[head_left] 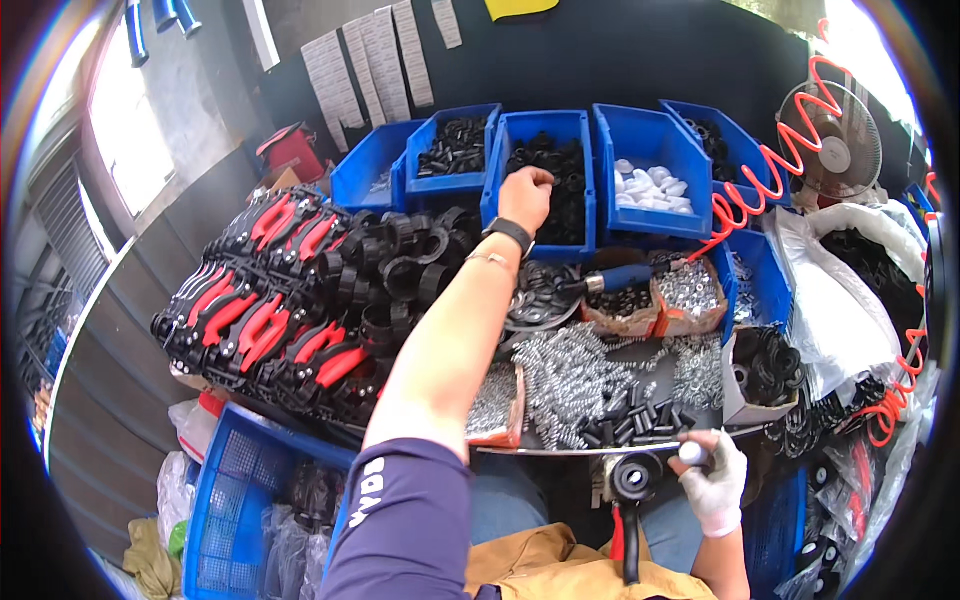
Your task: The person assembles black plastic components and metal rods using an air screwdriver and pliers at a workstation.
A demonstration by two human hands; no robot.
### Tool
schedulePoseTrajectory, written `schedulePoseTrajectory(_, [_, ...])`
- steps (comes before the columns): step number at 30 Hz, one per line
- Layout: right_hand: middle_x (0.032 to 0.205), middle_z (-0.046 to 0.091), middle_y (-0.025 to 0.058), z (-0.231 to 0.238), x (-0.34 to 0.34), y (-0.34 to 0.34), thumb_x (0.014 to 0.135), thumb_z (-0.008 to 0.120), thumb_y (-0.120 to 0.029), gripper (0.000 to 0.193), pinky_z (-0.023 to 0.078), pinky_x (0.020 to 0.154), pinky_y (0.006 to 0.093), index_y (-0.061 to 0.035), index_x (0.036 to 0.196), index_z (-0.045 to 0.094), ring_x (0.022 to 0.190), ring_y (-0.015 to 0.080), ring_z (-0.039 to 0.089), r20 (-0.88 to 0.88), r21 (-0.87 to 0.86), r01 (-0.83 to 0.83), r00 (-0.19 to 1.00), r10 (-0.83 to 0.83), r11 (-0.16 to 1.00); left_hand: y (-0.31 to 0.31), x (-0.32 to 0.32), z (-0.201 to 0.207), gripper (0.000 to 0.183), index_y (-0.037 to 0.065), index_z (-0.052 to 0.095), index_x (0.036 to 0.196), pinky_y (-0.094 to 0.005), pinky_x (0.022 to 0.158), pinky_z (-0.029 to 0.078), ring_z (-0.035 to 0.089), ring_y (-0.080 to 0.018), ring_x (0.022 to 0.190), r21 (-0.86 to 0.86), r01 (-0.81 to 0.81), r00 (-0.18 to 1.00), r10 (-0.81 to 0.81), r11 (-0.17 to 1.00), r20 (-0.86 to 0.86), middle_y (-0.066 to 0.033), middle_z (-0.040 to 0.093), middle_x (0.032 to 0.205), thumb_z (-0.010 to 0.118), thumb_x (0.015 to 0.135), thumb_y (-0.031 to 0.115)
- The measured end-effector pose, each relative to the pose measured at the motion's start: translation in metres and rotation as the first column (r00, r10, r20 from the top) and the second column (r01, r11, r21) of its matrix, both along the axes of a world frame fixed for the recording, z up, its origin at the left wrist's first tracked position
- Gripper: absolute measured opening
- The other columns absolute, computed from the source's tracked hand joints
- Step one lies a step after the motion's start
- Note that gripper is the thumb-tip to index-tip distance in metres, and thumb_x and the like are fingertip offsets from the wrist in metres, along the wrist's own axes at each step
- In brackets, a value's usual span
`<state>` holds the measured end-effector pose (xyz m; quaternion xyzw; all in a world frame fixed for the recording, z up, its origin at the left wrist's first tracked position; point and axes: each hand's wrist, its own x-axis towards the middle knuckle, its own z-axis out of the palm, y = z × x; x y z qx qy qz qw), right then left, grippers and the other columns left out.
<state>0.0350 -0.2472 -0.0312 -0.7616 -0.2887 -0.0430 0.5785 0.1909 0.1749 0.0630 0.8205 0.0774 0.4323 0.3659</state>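
Note:
My left hand [527, 198], with a dark band on its wrist, is over the front of a middle blue bin [588, 190] of black plastic parts. Its fingers are curled; whatever they may hold is hidden. In a white glove, my right hand [714, 484] pinches a small white plastic piece [692, 454] between thumb and fingers. Left of that hand, at the table's front edge above my lap, is a tool with a round black head [635, 478] and red and black handles [618, 535]. No hand is on it.
Red-handled tools [262, 325] are stacked at left beside black rings [405, 255]. Springs [570, 375] and black pins [640, 418] cover the table's middle. White pieces [652, 190] fill another bin. A blue-gripped air driver [620, 278] lies below, joined to a red coiled hose [735, 210].

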Motion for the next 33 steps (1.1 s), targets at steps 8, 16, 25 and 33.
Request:
schedulePoseTrajectory(8, [0.085,0.066,0.0093,-0.018,0.023,-0.029,0.063,0.074,0.009,0.037,0.050,0.067,0.0271,-0.0034,0.096,0.063,0.070,0.0162,0.063,0.011,-0.020,0.107,0.994,-0.107,0.994,-0.033,0.113,-0.080,0.025,0.005,0.067,0.105,-0.0451,0.094,0.049,0.059,-0.0413,0.105,0.257,-0.312,0.812,0.397,0.915,-0.428,-0.0231,0.058,0.117,0.066,0.081,0.013])
schedulePoseTrajectory(16, [0.091,0.065,0.0107,-0.004,0.040,-0.003,0.070,0.072,0.008,0.036,0.052,0.072,0.0296,-0.0025,0.103,0.062,0.078,0.0205,0.067,0.117,-0.111,0.090,0.990,-0.077,0.990,-0.057,0.016,-0.016,0.023,-0.002,0.054,0.106,-0.0282,0.081,0.055,0.064,-0.0203,0.087,-0.705,0.582,0.789,-0.069,0.405,0.611,-0.0110,0.063,0.097,0.064,0.085,-0.006])
schedulePoseTrajectory(25, [0.101,0.067,0.0112,0.000,0.040,0.023,0.059,0.073,0.007,0.043,0.051,0.090,0.0392,-0.0046,0.099,0.062,0.102,0.0333,0.063,0.462,-0.170,0.069,0.887,0.018,0.983,-0.239,-0.244,-0.095,0.040,0.000,0.048,0.128,-0.0356,0.097,0.051,0.062,-0.0237,0.107,-0.934,0.285,0.776,-0.624,0.216,0.093,-0.0127,0.058,0.118,0.060,0.090,-0.002])
schedulePoseTrajectory(33, [0.102,0.070,0.0096,0.007,0.012,0.014,0.061,0.074,0.000,0.035,0.055,0.084,0.0421,-0.0065,0.095,0.067,0.100,0.0339,0.066,0.768,-0.184,0.102,0.636,0.078,0.978,-0.272,-0.279,-0.129,0.056,-0.003,0.048,0.126,-0.0326,0.094,0.052,0.057,-0.0217,0.112,-0.510,0.360,0.914,-0.405,0.781,0.026,-0.0145,0.047,0.128,0.071,0.077,-0.011])
